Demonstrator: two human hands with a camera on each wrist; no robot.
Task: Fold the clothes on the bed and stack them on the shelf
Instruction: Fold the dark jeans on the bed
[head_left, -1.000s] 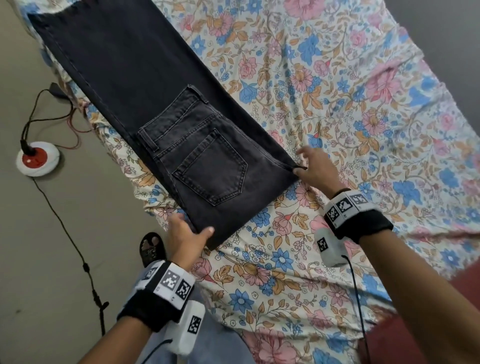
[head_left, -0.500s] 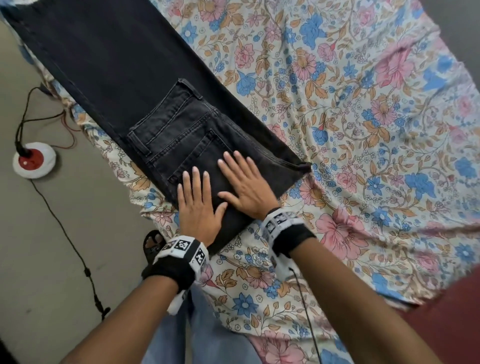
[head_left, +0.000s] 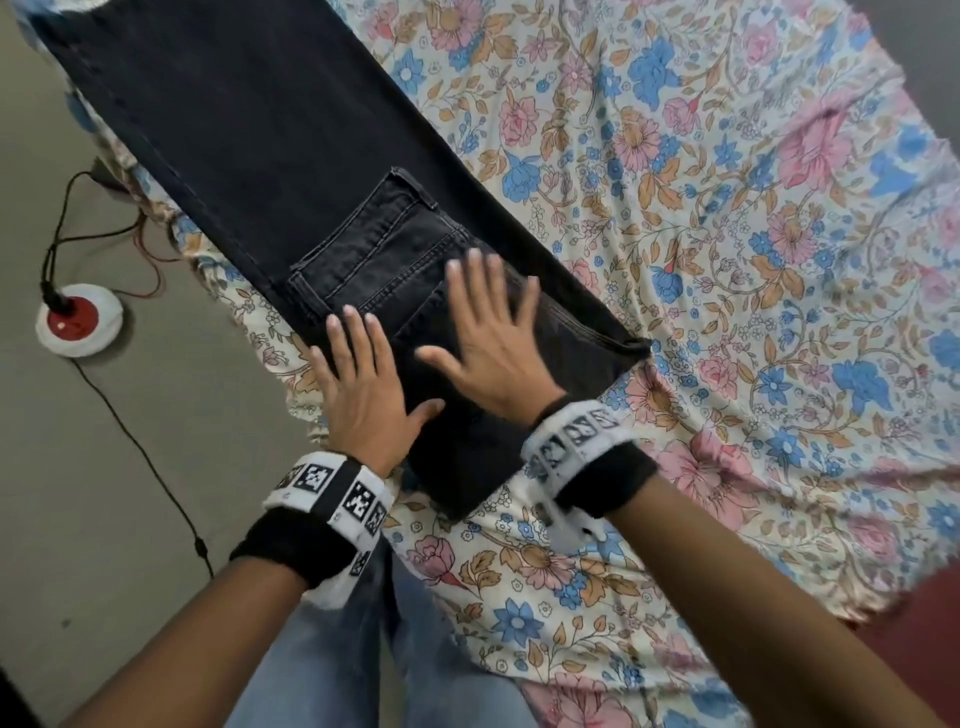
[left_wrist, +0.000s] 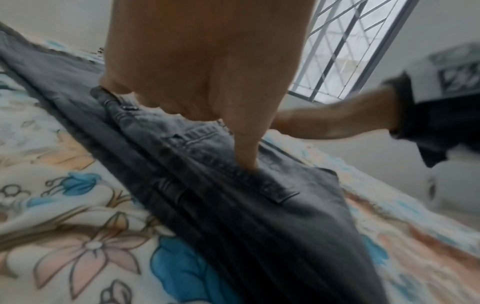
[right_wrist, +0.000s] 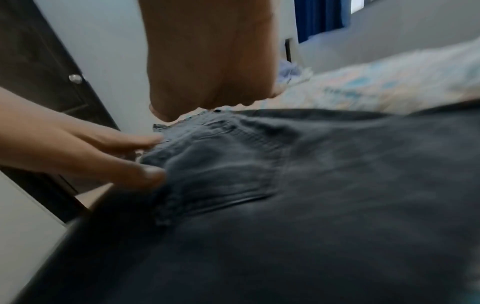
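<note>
Dark grey jeans (head_left: 260, 140) lie folded lengthwise on the flowered bed sheet (head_left: 727, 260), running from the top left down to the near edge, back pocket up. My left hand (head_left: 363, 384) lies flat on the waist end near the bed's edge, fingers straight. Beside it my right hand (head_left: 488, 332) presses flat on the pocket area with fingers spread. In the left wrist view the left hand (left_wrist: 207, 82) rests on the jeans (left_wrist: 246, 216). In the right wrist view the right hand (right_wrist: 207, 61) hovers low over the blurred jeans (right_wrist: 311, 205). No shelf shows.
A white and red round device (head_left: 78, 319) with black and red cables lies on the grey floor at left. The person's blue-jeaned legs (head_left: 337, 649) stand at the bed's edge. A barred window (left_wrist: 350, 47) and a dark cabinet (right_wrist: 39, 61) show in the wrist views.
A second ago each hand pinched a corner of the jeans' near end. Both let go, came to the middle and now press flat, sliding a little up the fabric.
</note>
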